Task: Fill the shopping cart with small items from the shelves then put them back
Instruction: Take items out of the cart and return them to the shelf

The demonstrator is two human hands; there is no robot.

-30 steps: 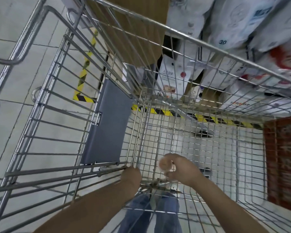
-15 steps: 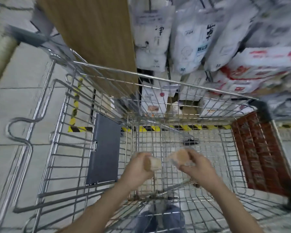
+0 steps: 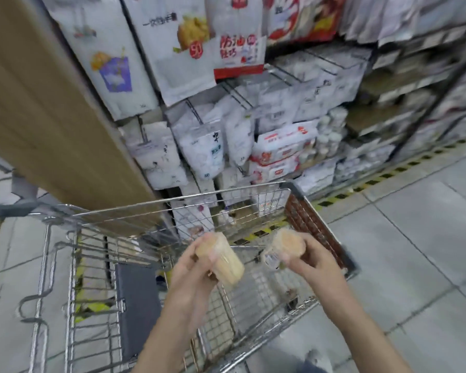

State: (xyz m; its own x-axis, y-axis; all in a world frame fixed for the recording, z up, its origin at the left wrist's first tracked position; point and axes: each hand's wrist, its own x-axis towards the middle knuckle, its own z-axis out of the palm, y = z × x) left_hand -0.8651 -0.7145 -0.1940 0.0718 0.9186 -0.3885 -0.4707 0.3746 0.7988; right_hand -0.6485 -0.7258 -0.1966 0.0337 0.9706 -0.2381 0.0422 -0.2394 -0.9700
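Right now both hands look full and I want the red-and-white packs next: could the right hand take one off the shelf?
Probably not yet: the right hand grips a tan tub, and the cart stands between it and the red-and-white packs.

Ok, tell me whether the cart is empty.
Looks empty: only bare wire shows in the cart. Both packs are held above it, one in the left hand, one in the right hand.

Metal store shelves (image 3: 404, 47) packed with white plastic product packs (image 3: 207, 146) stand on a grey tiled floor (image 3: 414, 238).
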